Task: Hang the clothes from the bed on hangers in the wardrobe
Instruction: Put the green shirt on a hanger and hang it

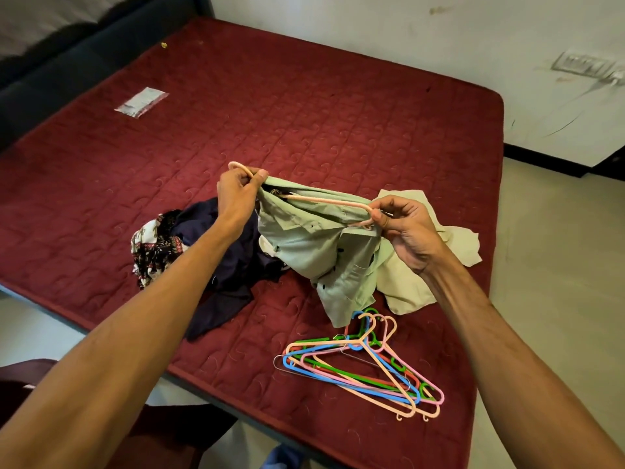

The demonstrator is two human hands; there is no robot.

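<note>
1 shirt [304, 247]; 1 hngr [324, 200]

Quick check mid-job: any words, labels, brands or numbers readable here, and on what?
No text can be read.
Print on the plastic packet on the mattress: too blurred to read.
Dark patch inside the collar of the green shirt, perhaps a label: too small to read.
</note>
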